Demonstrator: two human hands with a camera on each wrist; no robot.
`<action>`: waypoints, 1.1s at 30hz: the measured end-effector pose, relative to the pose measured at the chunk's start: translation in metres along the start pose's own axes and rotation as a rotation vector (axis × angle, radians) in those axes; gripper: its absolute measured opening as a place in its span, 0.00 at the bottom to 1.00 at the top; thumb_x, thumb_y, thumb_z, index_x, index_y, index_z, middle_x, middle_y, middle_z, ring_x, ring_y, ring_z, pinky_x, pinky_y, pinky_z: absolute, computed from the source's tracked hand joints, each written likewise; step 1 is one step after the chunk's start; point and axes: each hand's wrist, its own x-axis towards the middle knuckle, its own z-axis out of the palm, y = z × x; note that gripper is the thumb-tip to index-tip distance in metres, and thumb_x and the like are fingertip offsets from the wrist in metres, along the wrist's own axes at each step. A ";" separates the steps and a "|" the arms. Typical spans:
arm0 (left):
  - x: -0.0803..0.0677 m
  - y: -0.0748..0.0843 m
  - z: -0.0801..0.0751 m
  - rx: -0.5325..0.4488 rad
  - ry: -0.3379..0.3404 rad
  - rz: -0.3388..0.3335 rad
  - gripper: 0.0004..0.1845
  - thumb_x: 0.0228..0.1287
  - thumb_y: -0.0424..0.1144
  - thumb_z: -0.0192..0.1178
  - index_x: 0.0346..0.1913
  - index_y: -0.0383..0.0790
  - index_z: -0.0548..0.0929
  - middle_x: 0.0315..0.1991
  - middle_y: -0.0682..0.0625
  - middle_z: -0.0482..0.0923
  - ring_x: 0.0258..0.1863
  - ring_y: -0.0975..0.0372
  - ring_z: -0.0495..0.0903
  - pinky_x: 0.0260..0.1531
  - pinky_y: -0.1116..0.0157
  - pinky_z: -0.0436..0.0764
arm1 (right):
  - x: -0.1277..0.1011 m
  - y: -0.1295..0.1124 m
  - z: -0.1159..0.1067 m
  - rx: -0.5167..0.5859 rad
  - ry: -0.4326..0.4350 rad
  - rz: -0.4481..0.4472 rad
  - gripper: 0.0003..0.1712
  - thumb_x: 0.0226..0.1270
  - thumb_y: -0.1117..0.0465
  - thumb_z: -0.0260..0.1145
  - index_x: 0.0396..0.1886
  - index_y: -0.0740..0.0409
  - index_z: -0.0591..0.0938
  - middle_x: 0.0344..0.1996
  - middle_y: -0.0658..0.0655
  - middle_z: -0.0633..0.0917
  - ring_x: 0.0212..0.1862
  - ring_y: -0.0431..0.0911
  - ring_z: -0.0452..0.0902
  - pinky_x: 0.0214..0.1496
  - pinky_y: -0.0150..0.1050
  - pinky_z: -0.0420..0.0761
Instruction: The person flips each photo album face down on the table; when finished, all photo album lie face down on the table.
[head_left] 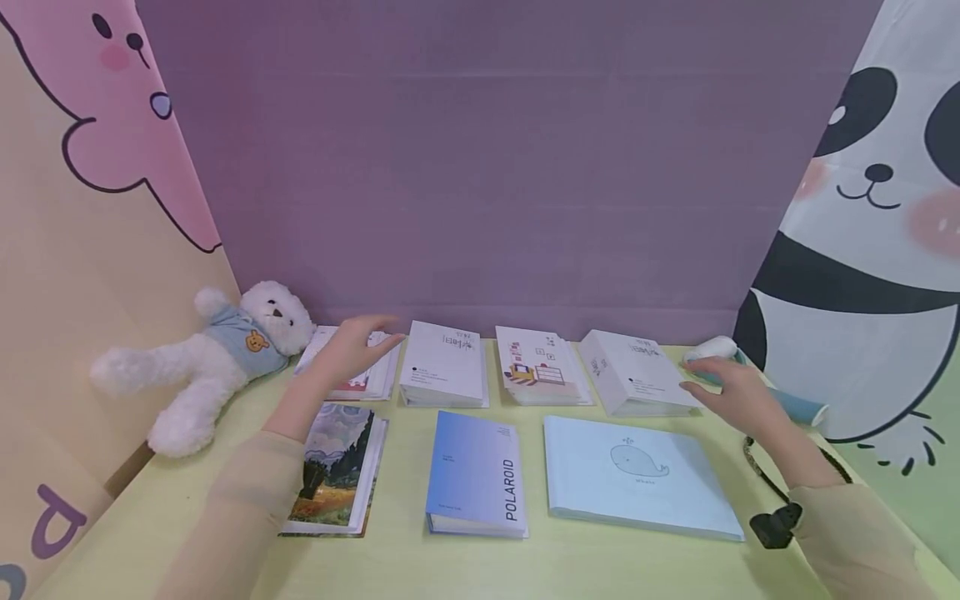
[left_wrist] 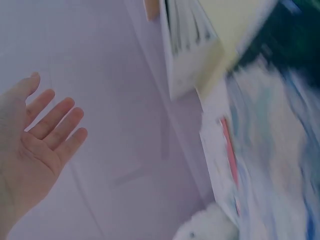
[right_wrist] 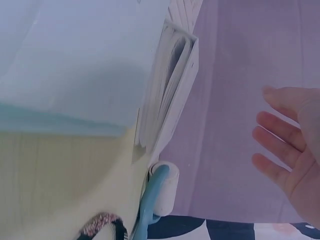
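My left hand is above a white album with a red patch, thumb and fingers spread apart. The left wrist view shows that hand with relaxed fingers and a bare palm. My right hand hovers beside the rightmost white album, fingers loosely extended. From the right wrist, the same hand shows nothing in it. Between them in the back row lie a white album with dark lettering and an illustrated album. Closer are a landscape-painting album, a blue POLAROID album and a pale-blue whale album.
A white plush bear in a blue shirt leans at the left wall. White and teal rolled items lie at the right edge, near a patterned cord with a black piece. A purple curtain hangs behind the table.
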 end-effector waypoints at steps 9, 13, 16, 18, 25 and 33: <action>0.035 0.033 0.031 -0.042 -0.033 0.043 0.21 0.62 0.51 0.48 0.56 0.49 0.71 0.56 0.52 0.70 0.56 0.57 0.68 0.56 0.56 0.66 | 0.017 -0.008 0.018 0.035 -0.111 0.037 0.25 0.54 0.58 0.64 0.51 0.63 0.74 0.48 0.66 0.76 0.51 0.61 0.70 0.48 0.57 0.70; 0.050 0.048 0.044 -0.060 -0.049 0.069 0.20 0.63 0.50 0.49 0.55 0.47 0.73 0.54 0.52 0.73 0.56 0.59 0.69 0.57 0.58 0.66 | 0.020 -0.008 0.026 0.035 -0.153 0.036 0.26 0.54 0.59 0.64 0.53 0.63 0.72 0.50 0.67 0.74 0.54 0.61 0.66 0.52 0.57 0.67; 0.059 0.058 0.052 -0.068 -0.063 0.078 0.19 0.63 0.50 0.49 0.54 0.47 0.74 0.52 0.53 0.74 0.54 0.61 0.71 0.56 0.60 0.67 | 0.022 -0.008 0.032 0.047 -0.187 0.031 0.27 0.54 0.59 0.63 0.54 0.64 0.71 0.52 0.67 0.73 0.56 0.62 0.64 0.54 0.58 0.65; 0.066 0.064 0.057 -0.074 -0.071 0.090 0.18 0.63 0.49 0.49 0.53 0.47 0.74 0.51 0.53 0.75 0.53 0.61 0.72 0.55 0.61 0.69 | 0.024 -0.009 0.036 0.054 -0.210 0.038 0.26 0.56 0.58 0.63 0.54 0.63 0.71 0.53 0.67 0.72 0.57 0.62 0.62 0.56 0.58 0.63; 0.085 0.089 0.083 -0.114 -0.123 0.085 0.18 0.63 0.49 0.48 0.53 0.48 0.74 0.53 0.53 0.73 0.53 0.59 0.72 0.53 0.62 0.70 | 0.026 -0.009 0.048 0.101 -0.285 0.064 0.28 0.57 0.57 0.61 0.56 0.65 0.70 0.55 0.67 0.71 0.59 0.62 0.61 0.58 0.57 0.61; 0.102 0.113 0.122 -0.113 -0.181 0.084 0.19 0.64 0.51 0.46 0.54 0.49 0.73 0.52 0.55 0.74 0.54 0.62 0.70 0.54 0.64 0.69 | 0.028 -0.010 0.058 0.142 -0.323 0.083 0.31 0.55 0.59 0.63 0.57 0.66 0.68 0.55 0.69 0.69 0.58 0.63 0.61 0.56 0.57 0.62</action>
